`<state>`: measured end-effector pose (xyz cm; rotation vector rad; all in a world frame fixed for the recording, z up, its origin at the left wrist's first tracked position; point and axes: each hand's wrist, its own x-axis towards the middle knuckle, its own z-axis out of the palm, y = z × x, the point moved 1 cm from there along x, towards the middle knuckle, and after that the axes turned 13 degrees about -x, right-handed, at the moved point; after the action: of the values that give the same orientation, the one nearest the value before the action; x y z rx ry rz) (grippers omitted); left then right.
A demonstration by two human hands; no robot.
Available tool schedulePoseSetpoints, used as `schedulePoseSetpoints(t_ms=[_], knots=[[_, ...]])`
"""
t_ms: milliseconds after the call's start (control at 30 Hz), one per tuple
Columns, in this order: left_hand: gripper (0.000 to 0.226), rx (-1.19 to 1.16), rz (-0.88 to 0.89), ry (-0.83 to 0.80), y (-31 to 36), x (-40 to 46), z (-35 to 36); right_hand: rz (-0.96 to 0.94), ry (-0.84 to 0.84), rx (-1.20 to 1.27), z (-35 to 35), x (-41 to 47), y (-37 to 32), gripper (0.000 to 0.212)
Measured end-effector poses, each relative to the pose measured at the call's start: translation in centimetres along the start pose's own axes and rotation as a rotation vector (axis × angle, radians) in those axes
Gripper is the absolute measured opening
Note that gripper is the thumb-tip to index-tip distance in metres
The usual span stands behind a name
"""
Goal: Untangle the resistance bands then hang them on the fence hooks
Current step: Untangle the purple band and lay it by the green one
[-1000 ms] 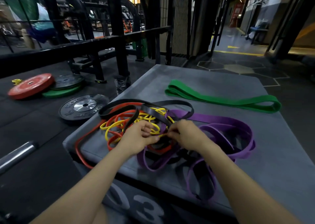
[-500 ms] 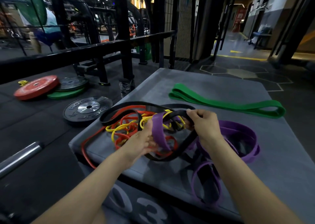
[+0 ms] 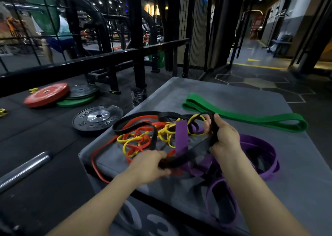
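A tangle of resistance bands lies on a grey plyo box (image 3: pixel 224 99): a black band (image 3: pixel 195 150), a red band (image 3: pixel 133 123), a thin yellow band (image 3: pixel 129 138) and a wide purple band (image 3: pixel 258 144). My left hand (image 3: pixel 149 165) grips the near end of the black band's raised stretch. My right hand (image 3: pixel 222 135) grips the same black band higher up, so it runs taut between both hands. A purple loop (image 3: pixel 181 137) hangs over that stretch. A green band (image 3: pixel 248 116) lies apart, folded flat, at the far right of the box.
A wire mesh fence (image 3: pixel 195 29) and black rack posts (image 3: pixel 138 43) stand behind the box. Weight plates (image 3: pixel 97 118) and a red plate (image 3: pixel 46 94) lie on the floor to the left, with a steel barbell end (image 3: pixel 23 167). A person stands at far left.
Both hands left the middle of the tangle and took the black band. My right hand rose and moved away, my left hand pulled nearer, stretching the black band with a purple loop lifted on it.
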<state>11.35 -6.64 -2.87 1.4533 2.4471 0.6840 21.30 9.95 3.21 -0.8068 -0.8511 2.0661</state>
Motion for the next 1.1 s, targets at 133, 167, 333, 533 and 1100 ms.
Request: schedulePoseSetpoints(t_ms=[133, 167, 333, 533, 1100], knots=[[0.024, -0.239, -0.113, 0.471, -2.2, -0.1, -4.1, -0.193, 0.03, -0.207, -0.8, 0.6, -0.6, 0.026], [0.026, -0.212, -0.13, 0.559, -2.4, -0.1, -5.6, -0.259, 0.03, -0.337, -0.9, 0.8, -0.6, 0.03], [0.031, -0.087, 0.033, 0.68, 0.0, 2.3, -13.0, -0.519, -0.065, -1.267, -1.2, 1.0, -0.6, 0.03], [0.024, -0.108, 0.407, 0.465, 7.4, 7.6, -17.8, -0.493, -0.296, -1.069, 3.5, -0.8, -5.1, 0.038], [0.048, -0.385, 0.243, -0.261, 8.5, 12.0, -7.6, -0.67, -0.3, -0.755, 2.7, -1.2, -13.3, 0.017]])
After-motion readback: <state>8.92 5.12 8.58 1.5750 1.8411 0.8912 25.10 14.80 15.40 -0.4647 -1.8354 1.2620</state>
